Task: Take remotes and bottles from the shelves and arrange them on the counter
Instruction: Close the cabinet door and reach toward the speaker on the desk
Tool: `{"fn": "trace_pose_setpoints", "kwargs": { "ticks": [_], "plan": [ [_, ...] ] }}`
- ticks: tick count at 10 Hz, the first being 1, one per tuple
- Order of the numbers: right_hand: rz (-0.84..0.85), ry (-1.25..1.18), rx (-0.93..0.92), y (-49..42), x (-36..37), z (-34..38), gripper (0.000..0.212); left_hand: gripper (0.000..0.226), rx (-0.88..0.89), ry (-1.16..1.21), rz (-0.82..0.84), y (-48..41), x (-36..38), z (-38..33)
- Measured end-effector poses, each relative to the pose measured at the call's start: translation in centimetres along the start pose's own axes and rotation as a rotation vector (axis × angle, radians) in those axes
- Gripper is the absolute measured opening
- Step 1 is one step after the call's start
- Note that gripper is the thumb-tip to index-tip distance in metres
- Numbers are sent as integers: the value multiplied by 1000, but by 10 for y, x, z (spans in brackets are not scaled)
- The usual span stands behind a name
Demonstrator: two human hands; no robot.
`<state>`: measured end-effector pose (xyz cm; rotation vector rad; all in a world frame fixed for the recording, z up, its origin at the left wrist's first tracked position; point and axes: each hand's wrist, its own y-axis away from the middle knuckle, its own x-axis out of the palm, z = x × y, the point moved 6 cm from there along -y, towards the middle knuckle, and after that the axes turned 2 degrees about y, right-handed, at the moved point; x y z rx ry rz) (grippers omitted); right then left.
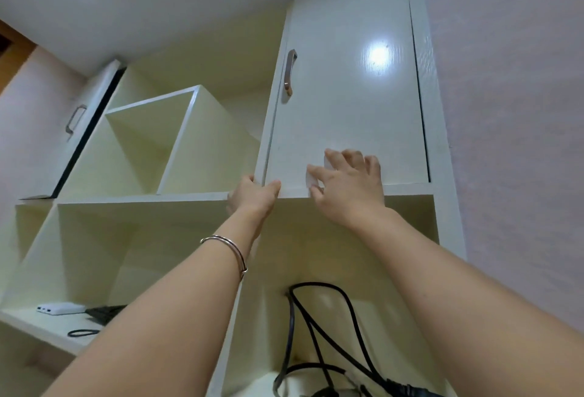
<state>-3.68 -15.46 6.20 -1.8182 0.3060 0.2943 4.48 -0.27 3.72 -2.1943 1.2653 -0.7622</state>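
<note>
I look up at a white shelf unit [142, 198]. My left hand [252, 196] grips the lower left corner of a white cabinet door [347, 87], fingers curled round its edge. My right hand [347, 188] lies against the bottom of the same door, and its thumb and fingers pinch a small white object [314, 177] that I cannot identify. On the lower left shelf lie a flat white device [60, 308] and a dark flat item [106, 313], perhaps a remote. I see no bottle.
The door's metal handle [290, 72] sits at upper left of it. Black cables [319, 333] hang in the compartment under my hands. A small black cable loop [82, 332] rests on the left shelf. Another door [85, 118] stands ajar at far left. Upper cubbies look bare.
</note>
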Motion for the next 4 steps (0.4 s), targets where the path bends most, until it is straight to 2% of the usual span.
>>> {"fn": "trace_pose_setpoints", "kwargs": {
  "ticks": [1, 2, 4],
  "plan": [
    [24, 16, -2, -1, 0, 1, 41, 56, -40, 12, -59, -4, 2, 2],
    [46, 23, 12, -2, -2, 0, 41, 54, -22, -6, -47, -1, 2, -1],
    [84, -71, -15, 3, -6, -1, 41, 50, 102, -144, 74, 18, -10, -7]
  ]
}}
